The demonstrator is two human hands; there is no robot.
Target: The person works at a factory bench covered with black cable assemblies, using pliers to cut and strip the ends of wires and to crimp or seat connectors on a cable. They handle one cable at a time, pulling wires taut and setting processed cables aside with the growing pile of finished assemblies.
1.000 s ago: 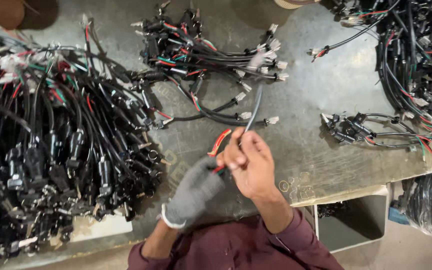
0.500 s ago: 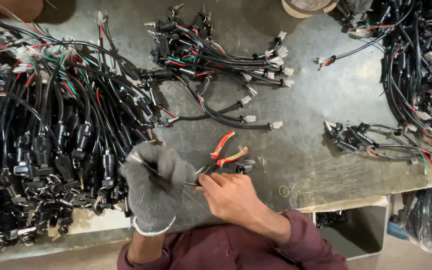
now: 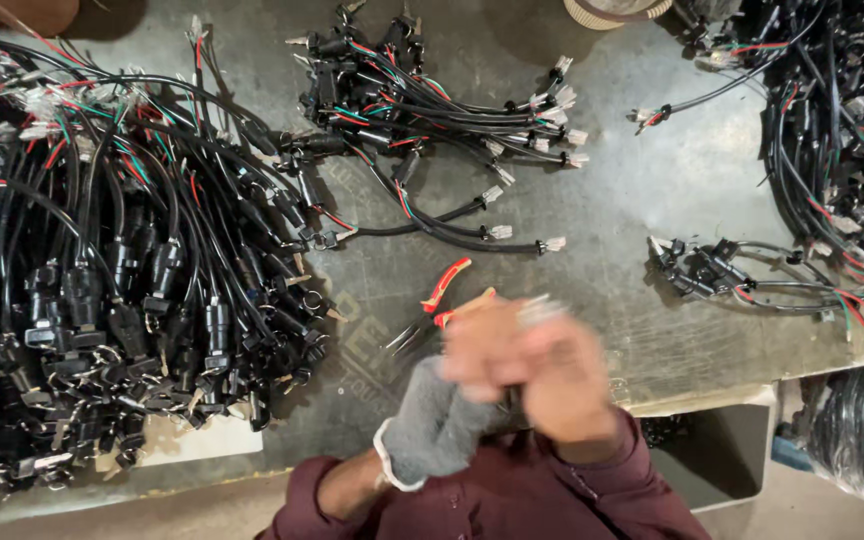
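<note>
My left hand [image 3: 437, 425], in a grey glove, and my bare right hand [image 3: 557, 375] are pressed together at the near edge of the workbench [image 3: 602, 200], both blurred by motion. Their fingers are closed around a black cable whose pale connector [image 3: 537, 308] sticks out above the right hand. Most of that cable is hidden between the hands. Red-handled pliers [image 3: 447, 288] lie on the bench just beyond the fingers, touched by neither hand.
A big heap of black cable harnesses [image 3: 102, 280] fills the left side, partly on a white sheet [image 3: 192, 440]. More bundles lie at top centre [image 3: 402, 110], at the right [image 3: 832, 120] and mid-right [image 3: 732, 270]. An open box [image 3: 712, 455] sits below the bench edge.
My left hand came back from the heap on the left to the middle and met the right hand. Both hands now close together just below the pliers.
</note>
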